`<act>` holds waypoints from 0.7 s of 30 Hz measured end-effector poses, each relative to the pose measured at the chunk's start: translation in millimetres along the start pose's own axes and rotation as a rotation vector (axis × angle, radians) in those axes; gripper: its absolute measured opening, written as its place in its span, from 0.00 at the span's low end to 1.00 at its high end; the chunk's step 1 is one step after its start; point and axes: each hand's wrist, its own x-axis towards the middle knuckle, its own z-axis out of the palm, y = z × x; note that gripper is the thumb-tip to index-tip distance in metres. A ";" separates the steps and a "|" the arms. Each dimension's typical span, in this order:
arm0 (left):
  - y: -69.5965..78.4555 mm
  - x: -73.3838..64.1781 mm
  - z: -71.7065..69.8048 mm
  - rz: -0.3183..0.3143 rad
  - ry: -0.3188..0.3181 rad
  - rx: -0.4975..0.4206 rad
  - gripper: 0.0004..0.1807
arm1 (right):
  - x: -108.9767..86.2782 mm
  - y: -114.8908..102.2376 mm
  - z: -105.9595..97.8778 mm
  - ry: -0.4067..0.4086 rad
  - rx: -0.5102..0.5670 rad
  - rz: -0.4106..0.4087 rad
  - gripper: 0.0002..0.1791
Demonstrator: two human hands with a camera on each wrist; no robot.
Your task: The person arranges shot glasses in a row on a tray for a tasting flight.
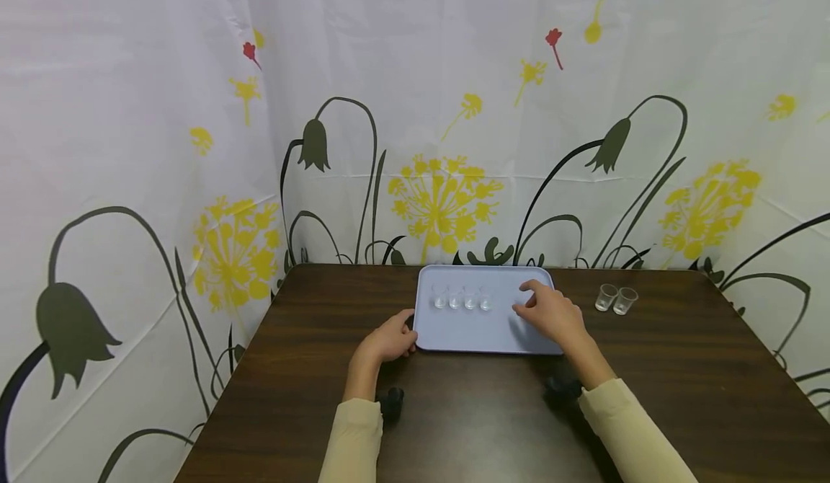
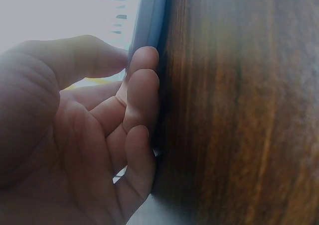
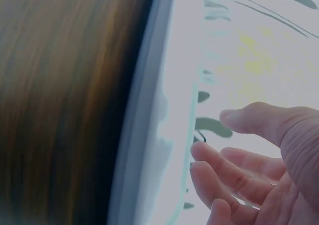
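Observation:
A light blue rectangular tray (image 1: 454, 335) lies on the dark wooden table, with a row of several small clear shot glasses (image 1: 470, 301) in its back left part. My left hand (image 1: 389, 337) holds the tray's left edge near the front corner. In the left wrist view the thumb is at the rim and the curled fingertips (image 2: 143, 88) are against the tray's side. Over the right part of the tray hovers my right hand (image 1: 551, 313), thumb and fingers apart with nothing between them. The right wrist view shows the right hand's fingers (image 3: 209, 182) loosely bent above the tray surface.
Two more clear shot glasses (image 1: 616, 299) stand side by side on the table (image 1: 681, 368), to the right of the tray. Behind the table hangs a white curtain (image 1: 415, 108) with flower prints.

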 end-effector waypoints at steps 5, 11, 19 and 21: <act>-0.3 2.0 0.0 -0.011 -0.006 -0.003 0.36 | -5.1 16.8 -13.3 0.024 0.007 0.030 0.29; -1.2 3.2 1.1 -0.006 -0.016 -0.008 0.37 | -9.8 38.6 -35.2 0.081 0.038 0.062 0.30; -3.0 3.7 0.3 0.003 -0.003 0.014 0.36 | -14.7 64.6 -62.4 0.109 0.062 0.140 0.35; -3.4 3.4 1.1 0.000 -0.007 0.011 0.36 | -16.1 71.9 -66.5 0.110 0.060 0.167 0.37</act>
